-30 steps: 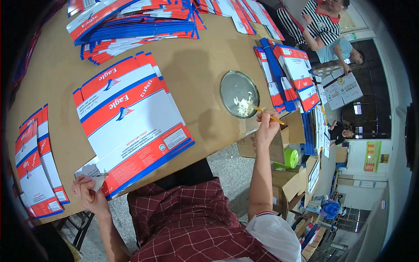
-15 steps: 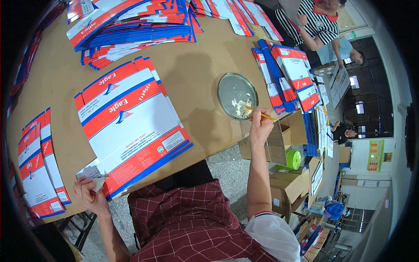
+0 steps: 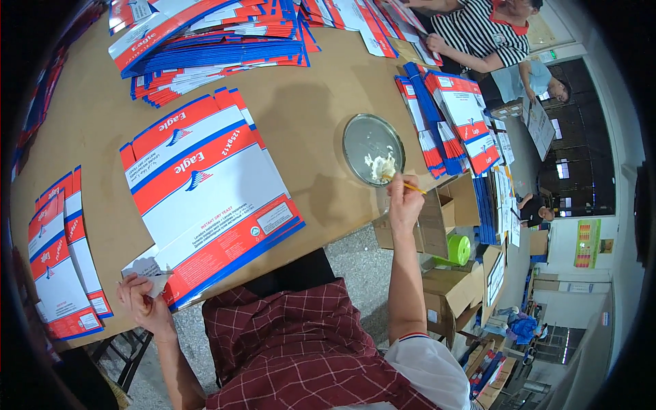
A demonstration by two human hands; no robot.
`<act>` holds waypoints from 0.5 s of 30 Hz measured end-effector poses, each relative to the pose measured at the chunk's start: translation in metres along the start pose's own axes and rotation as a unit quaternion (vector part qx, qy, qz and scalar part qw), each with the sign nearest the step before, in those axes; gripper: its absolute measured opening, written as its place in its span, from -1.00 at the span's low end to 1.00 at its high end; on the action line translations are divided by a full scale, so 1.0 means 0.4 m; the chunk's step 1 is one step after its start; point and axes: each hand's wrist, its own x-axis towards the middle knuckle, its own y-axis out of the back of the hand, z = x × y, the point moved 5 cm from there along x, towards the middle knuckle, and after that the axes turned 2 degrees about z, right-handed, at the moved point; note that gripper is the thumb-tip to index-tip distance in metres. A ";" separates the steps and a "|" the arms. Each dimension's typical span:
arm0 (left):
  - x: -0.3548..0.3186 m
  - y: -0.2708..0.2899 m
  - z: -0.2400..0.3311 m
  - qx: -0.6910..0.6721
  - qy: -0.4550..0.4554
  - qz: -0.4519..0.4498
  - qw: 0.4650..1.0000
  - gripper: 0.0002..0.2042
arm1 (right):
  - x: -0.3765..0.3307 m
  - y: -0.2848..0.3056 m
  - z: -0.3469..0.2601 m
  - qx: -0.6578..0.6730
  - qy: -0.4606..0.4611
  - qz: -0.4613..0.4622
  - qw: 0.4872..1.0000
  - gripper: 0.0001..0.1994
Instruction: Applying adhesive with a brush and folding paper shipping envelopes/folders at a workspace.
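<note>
A thin brush with a yellow handle point(image 3: 415, 188) is pinched in my right hand point(image 3: 406, 205). Its head is in white paste point(image 3: 384, 166) on a round metal plate point(image 3: 369, 137) close to the table's right edge. My left hand point(image 3: 145, 307) closes on a small whitish paper piece point(image 3: 158, 284) by the near left corner of a flat carton point(image 3: 212, 198). Whether that piece is loose or a flap of the carton, I cannot tell. The carton, printed red, white and blue, lies in front of me, on top of others.
Flattened cartons point(image 3: 65, 273) lie at the left. A tall pile point(image 3: 219, 58) stands at the back, and more stacks point(image 3: 458, 116) at the right. Open cardboard boxes point(image 3: 447, 290) sit beyond the table edge point(image 3: 328, 240). A person in a striped shirt point(image 3: 471, 34) handles cartons across the table.
My right hand has shifted slightly left and down, and the brush head now lies in the paste. My left hand stays put. The person in stripes has reached toward the cartons.
</note>
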 end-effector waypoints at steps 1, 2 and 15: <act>0.003 -0.005 0.002 -0.001 -0.009 0.000 1.000 -0.72 | -0.003 0.007 -0.001 -0.002 0.001 0.002 1.000 -0.71; 0.004 -0.014 0.001 -0.006 -0.008 0.000 1.000 -0.72 | -0.007 0.018 0.002 -0.031 -0.008 -0.003 0.999 -0.70; -0.011 0.022 -0.035 0.001 -0.005 0.022 1.000 -0.75 | -0.113 -0.144 -0.144 0.687 -0.445 -0.141 0.558 -0.80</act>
